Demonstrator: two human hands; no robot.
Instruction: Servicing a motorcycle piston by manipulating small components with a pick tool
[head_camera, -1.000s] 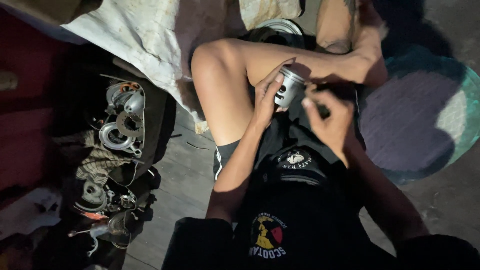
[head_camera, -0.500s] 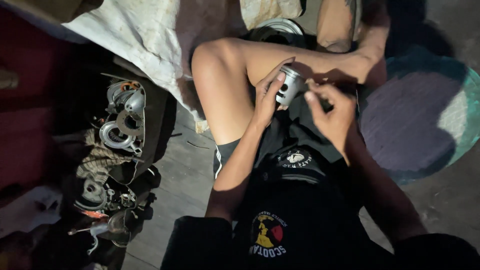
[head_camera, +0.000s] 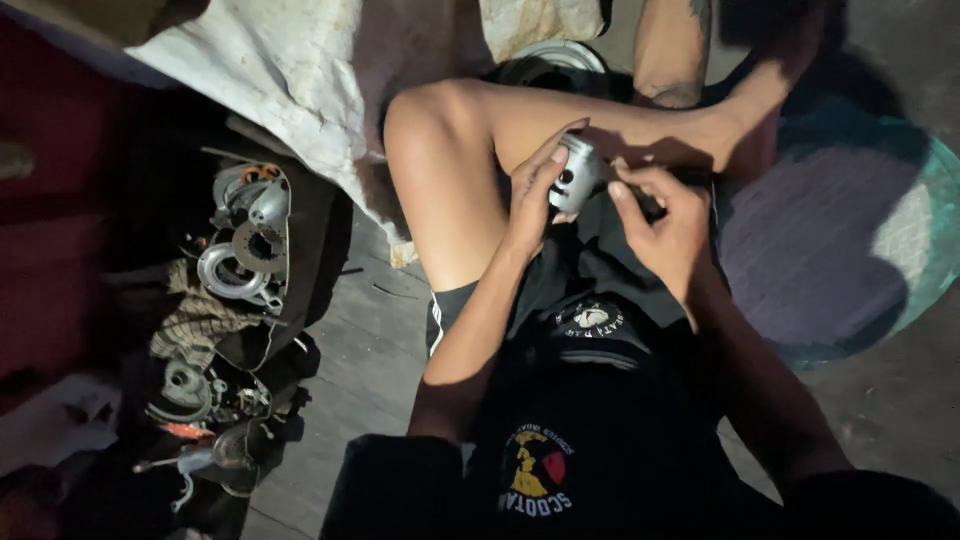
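I sit on the floor with my bent leg (head_camera: 450, 150) in front of me. My left hand (head_camera: 530, 190) grips a small silver cylindrical metal part, a piston (head_camera: 575, 175), with a dark hole in its side, held above my lap. My right hand (head_camera: 655, 215) is at the piston's right side, its fingertips pinched against the edge; a small dark item may be between those fingers, but it is too dim to tell.
A dark tray (head_camera: 300, 270) on the left holds several metal engine parts (head_camera: 245, 240) and a rag (head_camera: 195, 320). More parts and tools (head_camera: 200, 400) lie below it. A white cloth (head_camera: 290, 70) is at the top, a round teal and purple mat (head_camera: 840, 230) on the right.
My right hand has closed in on the piston from the right and now touches it. The left hand has kept hold of the piston with little movement.
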